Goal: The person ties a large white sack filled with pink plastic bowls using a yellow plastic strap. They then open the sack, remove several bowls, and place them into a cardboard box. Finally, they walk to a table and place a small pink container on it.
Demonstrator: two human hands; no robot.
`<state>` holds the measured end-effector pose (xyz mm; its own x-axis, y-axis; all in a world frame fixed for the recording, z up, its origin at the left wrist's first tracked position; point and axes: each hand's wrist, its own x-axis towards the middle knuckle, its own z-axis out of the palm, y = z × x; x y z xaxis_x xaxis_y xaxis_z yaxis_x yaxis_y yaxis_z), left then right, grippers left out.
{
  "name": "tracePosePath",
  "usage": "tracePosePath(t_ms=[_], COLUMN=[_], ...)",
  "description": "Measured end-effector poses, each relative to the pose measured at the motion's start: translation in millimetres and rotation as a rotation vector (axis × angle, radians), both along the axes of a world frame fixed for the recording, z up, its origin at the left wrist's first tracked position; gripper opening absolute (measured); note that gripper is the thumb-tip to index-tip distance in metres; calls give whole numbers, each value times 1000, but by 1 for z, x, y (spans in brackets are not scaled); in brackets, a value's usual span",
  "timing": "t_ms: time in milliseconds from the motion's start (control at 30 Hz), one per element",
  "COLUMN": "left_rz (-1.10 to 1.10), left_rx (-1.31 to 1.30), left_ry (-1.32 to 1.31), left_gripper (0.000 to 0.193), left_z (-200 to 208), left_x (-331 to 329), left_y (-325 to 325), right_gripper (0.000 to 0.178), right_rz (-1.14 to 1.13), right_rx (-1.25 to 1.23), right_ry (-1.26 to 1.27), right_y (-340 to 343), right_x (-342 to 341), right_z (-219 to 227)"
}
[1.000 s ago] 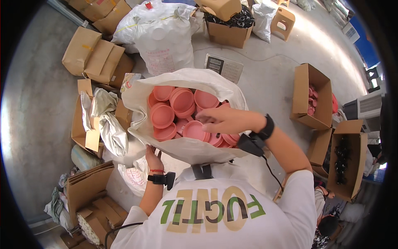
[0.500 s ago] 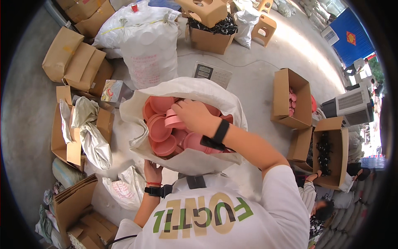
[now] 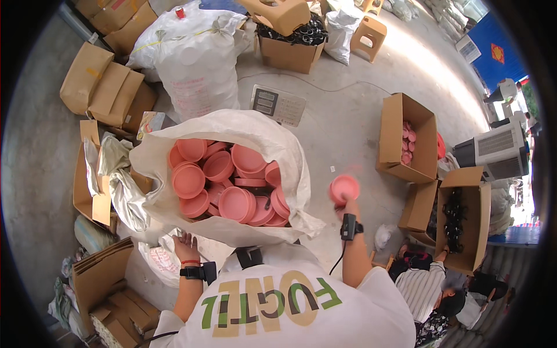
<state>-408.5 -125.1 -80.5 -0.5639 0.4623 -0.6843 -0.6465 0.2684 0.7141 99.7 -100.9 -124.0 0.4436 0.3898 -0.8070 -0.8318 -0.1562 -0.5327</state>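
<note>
A large white woven sack [image 3: 261, 130] stands wide-mouthed in front of me, filled with round pink plastic dishes [image 3: 234, 204] heaped at all angles. Out to the right of the sack, above the floor, my right hand [image 3: 350, 207] grips one shallow round pink dish [image 3: 344, 184] by its near edge. My left hand [image 3: 187, 248] is just below the sack's near left side, with its fingers apart and nothing visible in them. Whether its fingertips touch the sack I cannot tell.
A cardboard box [image 3: 390, 139] at the right holds more pink pieces. Near it, another box [image 3: 478, 232] contains black parts, with a person's hand [image 3: 442, 255] at its edge. A flat scale [image 3: 278, 104] lies beyond the sack. Cartons [image 3: 104, 87] and bags line the left.
My right hand has come out of the sack and swung right with a pink dish. My left hand has moved left from under the sack's near side. The sack now appears further left.
</note>
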Motion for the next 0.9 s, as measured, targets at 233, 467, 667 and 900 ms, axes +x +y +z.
tracePosePath(t_ms=[233,467,667,900], left_rz=[21,-23,-26,-44], left_rx=[-19,13,50,77], left_ry=[34,58,52,-36], left_gripper=[56,57,54,43], left_z=[12,17,4,-3], left_x=[25,37,19,10], left_y=[-21,-22,-16,1], right_gripper=[32,54,36,45], right_rz=[-320,-63,535,1917], right_rx=[-17,406,725,940], right_ry=[48,-283,-589,-998], right_y=[-17,56,113,157], right_x=[129,259,79,-225], right_z=[-31,143,218,244])
